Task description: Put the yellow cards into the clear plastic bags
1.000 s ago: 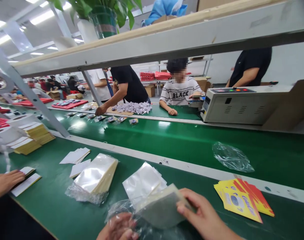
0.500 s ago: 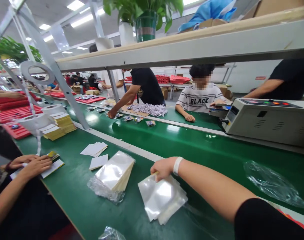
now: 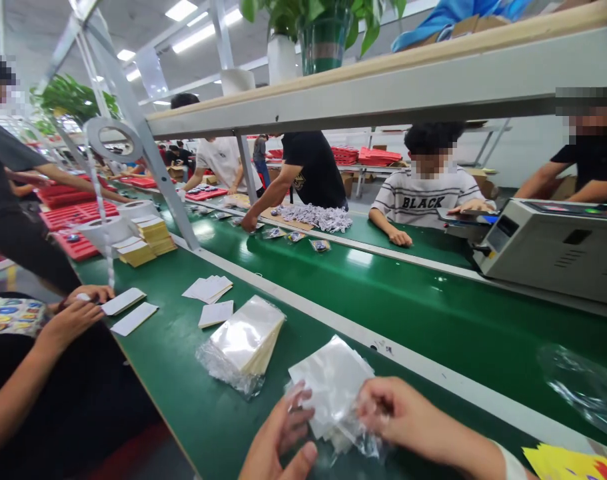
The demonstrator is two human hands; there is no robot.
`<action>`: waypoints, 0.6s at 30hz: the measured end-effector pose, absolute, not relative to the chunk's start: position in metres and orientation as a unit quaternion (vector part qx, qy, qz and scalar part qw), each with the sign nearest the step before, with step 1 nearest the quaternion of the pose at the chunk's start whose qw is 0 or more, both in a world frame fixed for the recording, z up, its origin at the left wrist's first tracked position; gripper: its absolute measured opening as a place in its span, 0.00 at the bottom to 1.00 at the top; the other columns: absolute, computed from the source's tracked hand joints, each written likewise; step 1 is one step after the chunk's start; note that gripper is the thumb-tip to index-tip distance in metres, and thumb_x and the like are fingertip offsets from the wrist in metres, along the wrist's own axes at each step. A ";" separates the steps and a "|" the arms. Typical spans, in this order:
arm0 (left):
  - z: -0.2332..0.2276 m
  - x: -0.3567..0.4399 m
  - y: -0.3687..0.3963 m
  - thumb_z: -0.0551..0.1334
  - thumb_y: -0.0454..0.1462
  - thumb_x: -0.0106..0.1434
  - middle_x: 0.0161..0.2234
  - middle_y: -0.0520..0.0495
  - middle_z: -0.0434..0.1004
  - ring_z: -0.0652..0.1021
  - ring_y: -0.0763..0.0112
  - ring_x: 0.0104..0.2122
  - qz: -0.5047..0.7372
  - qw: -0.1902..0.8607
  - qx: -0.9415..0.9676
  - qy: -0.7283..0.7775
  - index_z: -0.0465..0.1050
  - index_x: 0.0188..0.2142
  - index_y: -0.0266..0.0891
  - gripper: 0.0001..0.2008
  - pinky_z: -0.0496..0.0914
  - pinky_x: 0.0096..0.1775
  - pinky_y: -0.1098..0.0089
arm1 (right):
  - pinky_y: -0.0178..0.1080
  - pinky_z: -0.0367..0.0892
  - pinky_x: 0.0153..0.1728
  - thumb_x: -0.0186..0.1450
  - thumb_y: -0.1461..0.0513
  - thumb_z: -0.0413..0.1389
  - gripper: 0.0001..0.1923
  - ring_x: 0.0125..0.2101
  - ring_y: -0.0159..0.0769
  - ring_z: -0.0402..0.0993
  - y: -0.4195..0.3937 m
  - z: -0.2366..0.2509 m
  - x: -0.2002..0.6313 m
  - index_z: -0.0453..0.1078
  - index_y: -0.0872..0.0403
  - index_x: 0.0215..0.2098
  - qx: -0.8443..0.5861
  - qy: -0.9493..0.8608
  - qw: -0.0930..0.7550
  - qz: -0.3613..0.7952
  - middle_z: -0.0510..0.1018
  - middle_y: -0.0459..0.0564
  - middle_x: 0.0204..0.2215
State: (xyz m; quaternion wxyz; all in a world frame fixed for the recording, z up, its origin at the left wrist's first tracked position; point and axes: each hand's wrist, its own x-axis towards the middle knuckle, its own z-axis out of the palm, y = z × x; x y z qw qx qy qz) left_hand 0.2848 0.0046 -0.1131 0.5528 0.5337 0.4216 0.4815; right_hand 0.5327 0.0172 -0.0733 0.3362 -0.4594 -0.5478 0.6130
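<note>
A stack of clear plastic sleeves [image 3: 333,380] lies fanned on the green bench, with crumpled clear film [image 3: 366,443] at its near edge. My left hand [image 3: 286,437] is at the stack's near left side, fingers spread and slightly blurred, holding nothing visible. At the right edge, my right hand [image 3: 408,410] has its fingers curled together over the film; what is between the fingertips is unclear. Left of these, a second sleeve stack [image 3: 253,327] sits partly in a crumpled wrapper [image 3: 228,370]. White cards [image 3: 208,289] lie just beyond it.
A co-worker's hands [image 3: 78,310] are at the left bench edge beside folded cards [image 3: 133,319]. A metal rail [image 3: 303,312] separates the bench from the green belt [image 3: 383,300]. An upper shelf [image 3: 383,97] crosses overhead. A grey machine [image 3: 558,243] stands right; yellow printed sheets [image 3: 573,463] lie near right.
My right hand has let go of the sleeve stack's far edge and moved to its near right side. My left hand has come into view. The camera has turned left.
</note>
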 end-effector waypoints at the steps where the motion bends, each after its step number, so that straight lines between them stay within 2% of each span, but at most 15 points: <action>1: -0.107 0.283 0.013 0.60 0.60 0.55 0.55 0.35 0.75 0.77 0.51 0.51 0.476 0.509 0.581 0.420 0.71 0.55 0.41 0.35 0.72 0.50 0.59 | 0.31 0.57 0.19 0.51 0.53 0.67 0.15 0.17 0.26 0.61 0.022 -0.077 0.546 0.72 0.55 0.26 -0.499 -0.497 0.386 0.596 0.69 0.41 0.17; 2: -0.099 0.277 0.024 0.56 0.60 0.59 0.58 0.36 0.72 0.73 0.51 0.56 0.458 0.447 0.632 0.436 0.69 0.57 0.41 0.35 0.69 0.54 0.59 | 0.31 0.57 0.18 0.49 0.54 0.68 0.16 0.16 0.27 0.61 0.027 -0.082 0.562 0.72 0.55 0.26 -0.538 -0.423 0.443 0.579 0.69 0.41 0.17; 3: -0.090 0.269 0.038 0.53 0.55 0.64 0.60 0.38 0.70 0.70 0.53 0.59 0.421 0.368 0.679 0.475 0.69 0.58 0.41 0.30 0.64 0.58 0.59 | 0.32 0.58 0.18 0.47 0.55 0.69 0.16 0.16 0.27 0.61 0.033 -0.087 0.578 0.72 0.55 0.26 -0.582 -0.322 0.512 0.544 0.68 0.41 0.16; 5: -0.072 0.248 0.069 0.50 0.45 0.68 0.60 0.41 0.69 0.66 0.59 0.61 0.283 0.180 0.714 0.615 0.67 0.58 0.39 0.23 0.58 0.62 0.62 | 0.32 0.60 0.18 0.50 0.56 0.67 0.14 0.17 0.29 0.60 0.040 -0.097 0.609 0.70 0.53 0.30 -0.620 -0.240 0.565 0.489 0.68 0.40 0.17; 6: -0.065 0.236 0.086 0.52 0.42 0.67 0.61 0.36 0.68 0.64 0.56 0.62 0.260 0.148 0.695 0.654 0.67 0.58 0.33 0.23 0.55 0.63 0.60 | 0.33 0.62 0.19 0.50 0.58 0.65 0.13 0.18 0.30 0.63 0.041 -0.102 0.621 0.68 0.52 0.30 -0.635 -0.202 0.576 0.473 0.71 0.43 0.20; 8: -0.054 0.216 0.116 0.54 0.39 0.67 0.62 0.29 0.64 0.62 0.47 0.63 0.227 0.121 0.662 0.704 0.63 0.59 0.28 0.24 0.53 0.62 0.50 | 0.35 0.66 0.21 0.51 0.59 0.63 0.12 0.21 0.33 0.68 0.037 -0.111 0.638 0.66 0.51 0.30 -0.658 -0.146 0.579 0.458 0.75 0.49 0.26; 9: -0.051 0.207 0.128 0.56 0.39 0.66 0.58 0.28 0.69 0.67 0.45 0.60 0.202 0.126 0.653 0.719 0.66 0.56 0.29 0.22 0.57 0.60 0.46 | 0.36 0.67 0.21 0.51 0.60 0.62 0.12 0.22 0.35 0.71 0.033 -0.115 0.641 0.65 0.51 0.30 -0.668 -0.124 0.575 0.457 0.76 0.52 0.29; 11: -0.048 0.194 0.144 0.60 0.41 0.65 0.51 0.35 0.76 0.75 0.50 0.52 0.155 0.147 0.649 0.730 0.71 0.50 0.33 0.17 0.66 0.53 0.47 | 0.36 0.67 0.20 0.51 0.60 0.62 0.13 0.22 0.35 0.71 0.023 -0.121 0.641 0.65 0.51 0.32 -0.682 -0.097 0.563 0.457 0.76 0.55 0.33; 13: -0.044 0.187 0.152 0.62 0.43 0.65 0.47 0.43 0.77 0.78 0.59 0.46 0.121 0.166 0.654 0.728 0.73 0.47 0.37 0.15 0.71 0.48 0.51 | 0.34 0.63 0.17 0.50 0.59 0.63 0.16 0.21 0.33 0.69 0.013 -0.123 0.635 0.67 0.51 0.36 -0.688 -0.091 0.559 0.453 0.76 0.53 0.33; 16: -0.033 0.183 0.158 0.63 0.42 0.64 0.48 0.44 0.76 0.78 0.61 0.45 0.105 0.182 0.667 0.715 0.72 0.47 0.37 0.14 0.72 0.46 0.54 | 0.33 0.62 0.18 0.49 0.55 0.64 0.23 0.22 0.33 0.68 0.002 -0.122 0.621 0.70 0.49 0.43 -0.697 -0.151 0.558 0.425 0.75 0.48 0.30; 18: -0.020 0.183 0.160 0.63 0.41 0.64 0.45 0.46 0.77 0.78 0.62 0.43 0.110 0.194 0.678 0.701 0.73 0.44 0.37 0.12 0.72 0.45 0.55 | 0.34 0.63 0.20 0.49 0.51 0.64 0.25 0.24 0.34 0.70 -0.001 -0.120 0.612 0.73 0.49 0.44 -0.703 -0.213 0.556 0.389 0.76 0.49 0.31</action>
